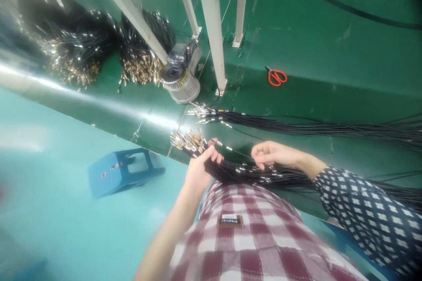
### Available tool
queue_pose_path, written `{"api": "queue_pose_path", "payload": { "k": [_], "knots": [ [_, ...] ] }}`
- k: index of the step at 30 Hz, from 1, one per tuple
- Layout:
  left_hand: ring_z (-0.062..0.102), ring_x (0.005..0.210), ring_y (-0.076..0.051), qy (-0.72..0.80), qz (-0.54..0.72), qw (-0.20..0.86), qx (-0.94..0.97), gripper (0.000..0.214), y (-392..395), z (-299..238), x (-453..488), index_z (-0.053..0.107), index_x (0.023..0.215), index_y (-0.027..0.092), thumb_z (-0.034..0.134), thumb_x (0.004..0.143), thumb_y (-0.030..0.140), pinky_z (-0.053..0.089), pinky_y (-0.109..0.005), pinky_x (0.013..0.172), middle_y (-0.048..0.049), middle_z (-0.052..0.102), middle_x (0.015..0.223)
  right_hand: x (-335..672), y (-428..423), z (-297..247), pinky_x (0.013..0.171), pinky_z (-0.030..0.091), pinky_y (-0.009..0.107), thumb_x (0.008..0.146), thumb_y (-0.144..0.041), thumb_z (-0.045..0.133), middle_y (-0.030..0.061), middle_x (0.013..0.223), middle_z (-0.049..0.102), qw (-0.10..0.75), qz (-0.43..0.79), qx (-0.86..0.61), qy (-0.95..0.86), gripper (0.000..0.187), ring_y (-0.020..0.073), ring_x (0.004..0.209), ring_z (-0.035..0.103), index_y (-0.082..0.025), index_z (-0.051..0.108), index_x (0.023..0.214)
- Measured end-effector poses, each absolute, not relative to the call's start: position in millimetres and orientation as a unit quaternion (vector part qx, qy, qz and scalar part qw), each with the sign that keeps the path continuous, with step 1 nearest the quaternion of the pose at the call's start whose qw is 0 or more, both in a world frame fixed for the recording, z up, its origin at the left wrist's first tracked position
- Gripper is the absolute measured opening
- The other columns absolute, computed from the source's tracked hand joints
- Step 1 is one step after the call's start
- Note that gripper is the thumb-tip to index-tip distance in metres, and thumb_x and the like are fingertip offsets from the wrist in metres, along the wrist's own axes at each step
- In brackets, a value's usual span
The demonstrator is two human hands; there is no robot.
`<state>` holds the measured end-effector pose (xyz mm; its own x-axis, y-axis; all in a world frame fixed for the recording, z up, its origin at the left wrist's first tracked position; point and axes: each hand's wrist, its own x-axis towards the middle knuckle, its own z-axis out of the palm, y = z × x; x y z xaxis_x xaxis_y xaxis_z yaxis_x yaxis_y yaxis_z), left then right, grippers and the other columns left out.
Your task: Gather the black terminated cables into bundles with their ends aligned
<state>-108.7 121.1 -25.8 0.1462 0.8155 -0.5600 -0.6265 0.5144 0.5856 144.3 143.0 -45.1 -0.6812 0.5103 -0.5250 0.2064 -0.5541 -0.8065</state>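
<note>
My left hand (205, 161) is closed around a thick bundle of black cables (227, 171), just behind their metal connector ends (189, 141). A single cable (239, 152) with a white-and-metal tip stands apart above the bundle, between my two hands. Its thin line runs to my right hand (270, 154), whose fingers are pinched together on it. More connector tips lie partway along the bundle, below my right hand. Beyond my hands, a second bundle of black cables (296, 125) stretches along the green table, its tips (199, 110) pointing left.
Orange-handled scissors (277, 77) lie farther back on the green table (296, 52). A grey-white round device (181, 83) stands by pale metal legs (214, 30). Heaped cable bundles (141, 66) with brass-coloured ends occupy the left. A blue stool (115, 171) is on the floor.
</note>
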Motion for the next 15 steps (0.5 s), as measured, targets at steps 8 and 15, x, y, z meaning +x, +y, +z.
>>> {"api": "queue_pose_path", "payload": {
  "k": [8,15],
  "knots": [
    [0.049,0.051,-0.011,0.478,0.482,0.724,0.120,0.020,121.1,-18.1,-103.6,0.057,0.060,0.013,0.075,0.068,0.018,0.042,-0.026,0.060,0.0029,0.044,0.049,71.8,150.7,-7.5,0.058,0.037,0.024,0.087,-0.046,0.055,0.0025,0.078,0.068,0.156,0.556,-0.472,-0.666,0.031,0.0112,0.062,0.051,-0.017,0.065,0.084],
    [0.045,0.049,-0.009,0.489,0.481,0.726,0.056,0.024,119.4,-20.8,-105.6,0.054,0.059,0.013,0.077,0.064,0.017,0.040,-0.025,0.056,0.0044,0.041,0.048,135.2,104.6,-28.2,0.064,0.040,0.028,0.094,-0.041,0.045,0.0038,0.079,0.062,0.059,0.299,-0.458,-0.835,0.031,0.0161,0.072,0.057,-0.021,0.065,0.082]
  ]
}}
